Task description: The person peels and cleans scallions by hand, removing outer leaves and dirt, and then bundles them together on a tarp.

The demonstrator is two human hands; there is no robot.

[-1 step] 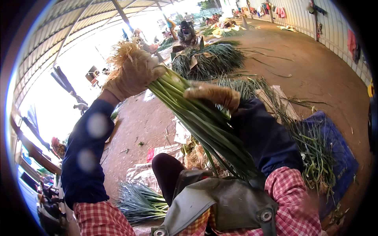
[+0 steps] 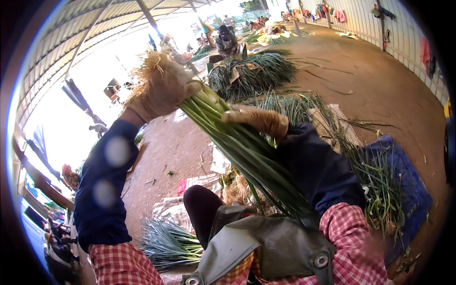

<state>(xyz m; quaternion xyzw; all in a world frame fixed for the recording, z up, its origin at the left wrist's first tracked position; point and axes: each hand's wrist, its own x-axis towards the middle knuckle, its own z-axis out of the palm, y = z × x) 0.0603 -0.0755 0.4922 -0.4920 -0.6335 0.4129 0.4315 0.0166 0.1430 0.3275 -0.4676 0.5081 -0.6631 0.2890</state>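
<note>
A thick bunch of spring onions (image 2: 247,151) slants across the middle, its pale roots up at the left and its green leaves running down to my lap. My left hand (image 2: 164,90), in a tan work glove, is closed round the white ends just below the roots. Farther down the stalks lies my right hand (image 2: 256,118), gloved too, its thumb side across the top of the leaves. The bunch hides the rest of its fingers. Beside my left knee, a pile of spring onions (image 2: 168,242) rests on the ground sheet.
Loose spring onions (image 2: 382,194) lie to the right, partly over a blue sheet (image 2: 413,190). Ahead stands a big heap of spring onions (image 2: 251,73), with a person (image 2: 225,42) sitting behind it. Clothes hang along the metal wall (image 2: 361,28) on the right.
My right hand has shifted very slightly along the leaves and looks sharper. My left hand and the bunch stay almost in place.
</note>
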